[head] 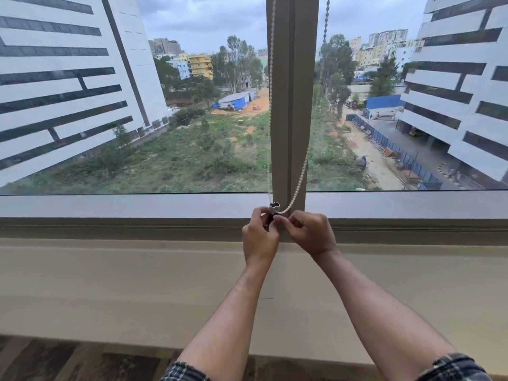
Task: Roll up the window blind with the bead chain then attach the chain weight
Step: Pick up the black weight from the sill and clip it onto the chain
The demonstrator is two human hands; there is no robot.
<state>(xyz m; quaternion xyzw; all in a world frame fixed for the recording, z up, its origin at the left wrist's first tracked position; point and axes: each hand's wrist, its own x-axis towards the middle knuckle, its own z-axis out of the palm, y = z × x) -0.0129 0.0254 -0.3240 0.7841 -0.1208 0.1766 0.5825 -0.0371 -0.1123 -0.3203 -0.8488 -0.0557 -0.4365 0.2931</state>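
A white bead chain (270,86) hangs in a loop down the grey window mullion (291,105); its right strand curves from the upper right to the loop's bottom. At the loop's bottom sits a small metal chain weight (274,207), open at its top. My left hand (259,237) grips the weight from the left. My right hand (309,233) pinches the chain just right of the weight, fingertips touching it. The blind itself is out of view above the frame.
A wide beige window sill (137,284) runs below the hands, with the lower window frame (123,215) behind it. Glass panes on both sides show buildings and a green lot outside. Patterned floor shows at the bottom left.
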